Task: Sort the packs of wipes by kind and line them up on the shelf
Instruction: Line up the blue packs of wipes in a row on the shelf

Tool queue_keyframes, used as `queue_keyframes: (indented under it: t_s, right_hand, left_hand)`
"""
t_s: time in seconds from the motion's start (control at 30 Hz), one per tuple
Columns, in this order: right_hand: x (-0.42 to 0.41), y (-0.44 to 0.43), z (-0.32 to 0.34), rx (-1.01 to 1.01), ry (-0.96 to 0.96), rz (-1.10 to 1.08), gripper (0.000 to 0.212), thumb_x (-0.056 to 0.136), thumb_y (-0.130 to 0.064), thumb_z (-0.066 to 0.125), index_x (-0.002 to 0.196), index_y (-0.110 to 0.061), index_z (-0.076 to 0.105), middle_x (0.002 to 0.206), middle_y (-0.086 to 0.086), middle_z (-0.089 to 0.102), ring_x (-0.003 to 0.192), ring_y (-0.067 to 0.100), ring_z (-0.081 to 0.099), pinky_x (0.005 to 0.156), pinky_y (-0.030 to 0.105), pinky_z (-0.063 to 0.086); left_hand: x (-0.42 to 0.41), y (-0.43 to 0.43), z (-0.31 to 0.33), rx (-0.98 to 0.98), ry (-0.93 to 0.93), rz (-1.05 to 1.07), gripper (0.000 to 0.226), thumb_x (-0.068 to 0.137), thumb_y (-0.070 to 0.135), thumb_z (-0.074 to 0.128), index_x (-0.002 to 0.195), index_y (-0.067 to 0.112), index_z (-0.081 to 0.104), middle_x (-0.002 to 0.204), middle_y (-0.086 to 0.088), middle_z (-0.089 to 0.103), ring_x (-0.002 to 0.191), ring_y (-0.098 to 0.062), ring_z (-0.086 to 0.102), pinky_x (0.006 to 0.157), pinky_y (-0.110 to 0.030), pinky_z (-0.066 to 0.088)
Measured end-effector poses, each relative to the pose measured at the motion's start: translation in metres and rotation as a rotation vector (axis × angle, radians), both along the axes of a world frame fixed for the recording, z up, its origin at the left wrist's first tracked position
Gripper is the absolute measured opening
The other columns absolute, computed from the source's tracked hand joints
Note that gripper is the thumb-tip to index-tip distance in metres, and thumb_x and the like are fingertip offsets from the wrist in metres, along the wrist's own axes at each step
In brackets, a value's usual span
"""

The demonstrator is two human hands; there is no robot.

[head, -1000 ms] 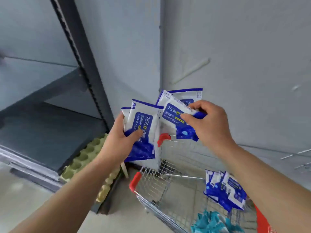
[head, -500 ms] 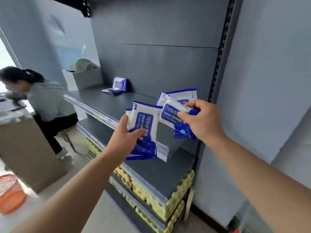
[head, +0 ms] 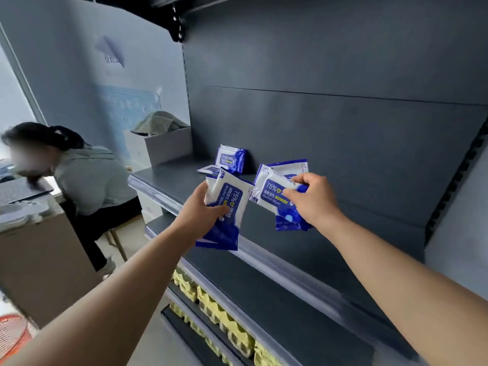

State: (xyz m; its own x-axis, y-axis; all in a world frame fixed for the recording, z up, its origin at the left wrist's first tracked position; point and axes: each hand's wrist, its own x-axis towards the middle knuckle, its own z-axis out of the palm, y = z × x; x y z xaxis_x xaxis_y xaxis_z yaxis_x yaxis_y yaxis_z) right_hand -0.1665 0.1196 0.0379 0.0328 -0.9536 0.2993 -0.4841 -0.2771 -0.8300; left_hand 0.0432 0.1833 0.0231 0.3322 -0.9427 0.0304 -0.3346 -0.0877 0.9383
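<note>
My left hand [head: 202, 211] grips packs [head: 233, 204]; my right hand [head: 315, 200] grips other packs [head: 272, 194]. Shelf packs [head: 232, 158] stand mid-frame; person [head: 89, 175] sits left.

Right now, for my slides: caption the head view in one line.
Left grip and right grip each hold alcohol wipe packs before a dark shelf bearing other packs.

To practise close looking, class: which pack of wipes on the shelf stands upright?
The rear pack stands upright, its printed face showing; the front pack lies flat, to its left.
</note>
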Motion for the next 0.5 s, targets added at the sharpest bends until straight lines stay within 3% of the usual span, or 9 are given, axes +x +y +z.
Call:
queue_keyframes:
  t_s: [0.13, 0.23, 0.37, 0.5]
  right_hand:
    - [0.041, -0.061, -0.008, 0.039, 0.03, -0.027, 0.025, 0.087, -0.019, 0.067, 0.11, -0.01, 0.06, 0.104, 0.0, 0.062, 0.086, 0.015, 0.061, 0.058, 0.022, 0.048]
    - [0.069, -0.1, -0.012, 0.049, 0.073, -0.077, 0.02, 0.089, -0.015, 0.063, 0.107, -0.008, 0.063, 0.108, 0.005, 0.066, 0.087, 0.019, 0.063, 0.07, 0.029, 0.052]
    - [0.102, -0.143, -0.026, 0.116, 0.13, -0.142, 0.017, 0.089, -0.013, 0.059, 0.105, -0.008, 0.065, 0.105, 0.008, 0.067, 0.087, 0.023, 0.064, 0.074, 0.033, 0.053]
    - [0.123, -0.18, -0.04, 0.21, 0.226, -0.218, 0.028, 0.092, -0.015, 0.054, 0.119, -0.01, 0.059, 0.105, 0.006, 0.063, 0.081, 0.024, 0.057, 0.069, 0.029, 0.045]
  left_hand:
    - [0.048, -0.066, -0.002, 0.025, -0.075, -0.033, 0.038, 0.084, 0.013, 0.069, 0.113, 0.029, 0.052, 0.098, 0.003, 0.071, 0.085, -0.023, 0.07, 0.085, -0.044, 0.056]
    - [0.083, -0.113, -0.004, 0.046, -0.117, -0.061, 0.036, 0.083, 0.013, 0.07, 0.114, 0.024, 0.055, 0.102, 0.001, 0.07, 0.086, -0.022, 0.069, 0.083, -0.042, 0.057]
    - [0.121, -0.167, -0.011, 0.11, 0.029, -0.093, 0.027, 0.081, 0.007, 0.071, 0.105, 0.016, 0.062, 0.097, -0.008, 0.072, 0.085, -0.029, 0.07, 0.083, -0.047, 0.057]
    - [0.153, -0.218, -0.019, 0.167, 0.123, -0.176, 0.026, 0.082, 0.002, 0.069, 0.105, 0.01, 0.059, 0.099, -0.012, 0.071, 0.085, -0.029, 0.069, 0.084, -0.045, 0.057]
